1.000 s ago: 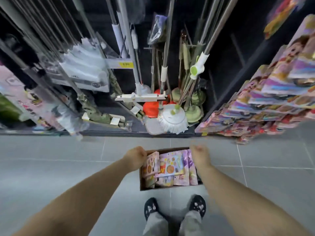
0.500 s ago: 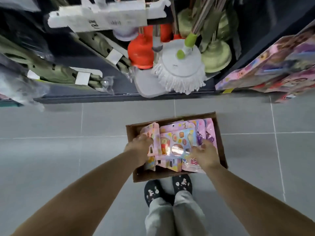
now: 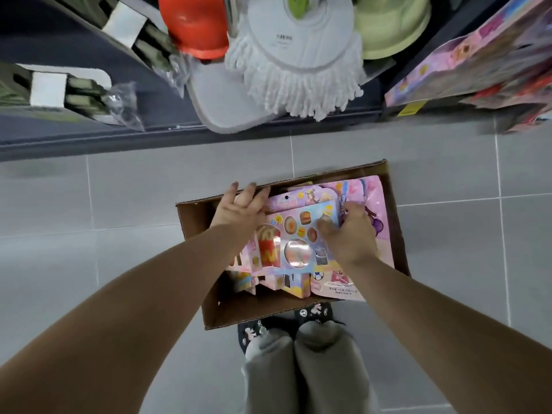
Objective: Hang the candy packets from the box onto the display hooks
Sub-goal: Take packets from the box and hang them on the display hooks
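Centre of the frame, on grey floor tiles: a cardboard box point(image 3: 194, 222) full of pink candy packets point(image 3: 379, 222). The right hand point(image 3: 346, 237) pinches the top packet point(image 3: 286, 243) by its right edge. The left hand point(image 3: 242, 209), fingers spread flat, rests on the stack. Best lifted singly, hang-hole end first.

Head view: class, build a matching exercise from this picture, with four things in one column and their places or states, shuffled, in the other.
Column A
1 left hand
2 right hand
3 white mop head
4 cardboard box

Column B
a on the grey floor tiles
b pinches the top candy packet
c beside the orange plunger head
d fingers straight, at the box's far left

Pairs: 1-d, 2-b, 3-c, 4-a
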